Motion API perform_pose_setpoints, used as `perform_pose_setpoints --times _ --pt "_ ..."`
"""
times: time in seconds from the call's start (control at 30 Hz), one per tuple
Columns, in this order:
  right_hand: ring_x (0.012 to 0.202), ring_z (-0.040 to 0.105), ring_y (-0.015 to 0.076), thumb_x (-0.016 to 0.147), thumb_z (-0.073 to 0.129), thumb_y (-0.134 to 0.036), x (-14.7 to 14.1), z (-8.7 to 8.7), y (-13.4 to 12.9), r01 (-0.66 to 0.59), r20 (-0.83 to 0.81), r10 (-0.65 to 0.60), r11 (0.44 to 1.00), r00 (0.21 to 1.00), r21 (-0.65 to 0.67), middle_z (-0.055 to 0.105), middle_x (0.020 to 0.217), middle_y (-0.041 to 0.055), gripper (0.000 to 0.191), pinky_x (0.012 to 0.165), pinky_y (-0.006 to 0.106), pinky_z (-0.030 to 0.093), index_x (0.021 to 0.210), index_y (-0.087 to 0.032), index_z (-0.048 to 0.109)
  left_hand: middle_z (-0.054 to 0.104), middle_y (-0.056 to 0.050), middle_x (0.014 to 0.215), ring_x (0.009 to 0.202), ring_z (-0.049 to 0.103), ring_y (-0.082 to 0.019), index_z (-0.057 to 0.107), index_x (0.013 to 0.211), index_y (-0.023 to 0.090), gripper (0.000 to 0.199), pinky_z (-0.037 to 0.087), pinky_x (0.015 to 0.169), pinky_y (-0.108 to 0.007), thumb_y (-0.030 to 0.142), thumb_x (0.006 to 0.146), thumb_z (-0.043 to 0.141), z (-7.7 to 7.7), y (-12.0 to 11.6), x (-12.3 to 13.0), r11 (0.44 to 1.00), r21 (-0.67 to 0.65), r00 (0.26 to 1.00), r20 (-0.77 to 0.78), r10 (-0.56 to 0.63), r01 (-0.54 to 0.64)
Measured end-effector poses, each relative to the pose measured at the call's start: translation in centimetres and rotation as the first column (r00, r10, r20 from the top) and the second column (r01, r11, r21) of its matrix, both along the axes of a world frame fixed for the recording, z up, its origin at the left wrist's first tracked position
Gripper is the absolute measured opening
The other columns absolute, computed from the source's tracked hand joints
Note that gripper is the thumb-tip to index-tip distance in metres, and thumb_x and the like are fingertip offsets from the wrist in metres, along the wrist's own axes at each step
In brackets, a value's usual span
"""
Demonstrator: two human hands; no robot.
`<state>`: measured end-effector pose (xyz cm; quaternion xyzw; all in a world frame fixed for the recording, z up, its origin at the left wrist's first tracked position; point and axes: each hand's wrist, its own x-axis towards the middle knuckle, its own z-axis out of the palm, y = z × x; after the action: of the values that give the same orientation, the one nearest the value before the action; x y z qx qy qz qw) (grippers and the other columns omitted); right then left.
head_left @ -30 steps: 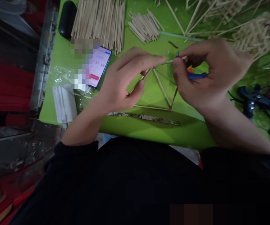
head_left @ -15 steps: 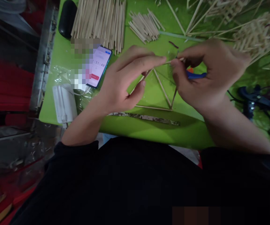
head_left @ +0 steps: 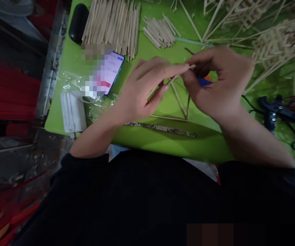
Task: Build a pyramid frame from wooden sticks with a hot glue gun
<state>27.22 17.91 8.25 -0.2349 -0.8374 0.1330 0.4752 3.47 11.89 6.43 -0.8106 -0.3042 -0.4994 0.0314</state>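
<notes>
My left hand (head_left: pixel 141 89) is closed around part of a thin wooden-stick frame (head_left: pixel 179 97), its index finger stretched along a stick toward the other hand. My right hand (head_left: pixel 220 82) pinches the tip of a stick (head_left: pixel 192 67) between thumb and index finger, touching or nearly touching the left fingertip. Lower sticks of the frame form a triangle above the green table. Behind my right thumb a blue and orange object (head_left: pixel 205 82) shows in part; its kind is hidden. A mottled flat strip (head_left: pixel 162 128) lies near the table's front edge.
A large bundle of sticks (head_left: pixel 111 25) and a pile of short sticks (head_left: pixel 160 32) lie at the back. A phone (head_left: pixel 114 73), white power bank (head_left: pixel 72 111) and black case (head_left: pixel 78 23) are left. Stick lattices (head_left: pixel 275 44) and dark-handled pliers (head_left: pixel 278 109) stand right.
My right hand has moved slightly left, so the fingertips of both hands are now closer together at the stick's end. The left hand has shifted a little to the right.
</notes>
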Motion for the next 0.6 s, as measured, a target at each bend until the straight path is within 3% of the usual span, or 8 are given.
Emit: perform_pose_setpoints --times 0.13,0.2,0.43,0.6 --pt "0.07 0.072 0.0195 0.098 0.083 -0.033 -0.5 -0.3 -0.5 0.03 -0.017 -0.031 0.996 0.999 -0.081 0.078 0.086 0.0009 0.013 0.067 0.037 0.056 0.109 -0.028 0.079 0.08 -0.007 0.118 0.104 0.077 -0.024 0.056 0.16 0.034 0.041 0.063 0.103 -0.05 0.04 0.12 0.05 -0.3 -0.8 0.2 0.968 -0.249 0.999 -0.01 0.033 -0.034" --pt "0.072 0.071 0.0194 0.1 0.083 -0.035 -0.7 -0.4 -0.7 0.023 -0.014 -0.024 0.996 1.0 -0.086 0.077 0.086 0.0007 0.012 0.068 0.036 0.057 0.109 -0.028 0.079 0.081 -0.007 0.123 0.109 0.077 -0.025 0.059 0.159 0.035 0.041 0.061 0.11 -0.052 0.046 0.12 0.048 -0.7 -0.7 0.1 0.954 -0.297 0.999 -0.011 0.038 -0.04" --pt "0.071 0.072 0.0166 0.098 0.077 -0.024 -1.1 -0.1 -0.9 -0.014 -0.048 0.009 0.995 0.999 -0.096 0.078 0.085 -0.0007 0.008 0.066 0.033 0.055 0.106 -0.028 0.078 0.082 -0.008 0.12 0.107 0.075 -0.026 0.061 0.157 0.037 0.04 0.061 0.099 -0.05 0.049 0.121 0.047 -1.2 0.1 0.1 0.977 -0.212 1.0 -0.012 0.028 -0.03" --pt "0.07 0.071 0.0165 0.098 0.073 -0.029 -1.2 -0.2 -0.6 -0.027 -0.04 0.024 0.998 0.999 -0.063 0.077 0.086 -0.002 0.008 0.065 0.033 0.057 0.106 -0.028 0.076 0.081 -0.01 0.128 0.118 0.073 -0.025 0.064 0.154 0.028 0.042 0.056 0.106 -0.046 0.045 0.124 0.042 -0.2 -0.7 0.2 0.958 -0.277 0.993 -0.107 0.049 -0.077"
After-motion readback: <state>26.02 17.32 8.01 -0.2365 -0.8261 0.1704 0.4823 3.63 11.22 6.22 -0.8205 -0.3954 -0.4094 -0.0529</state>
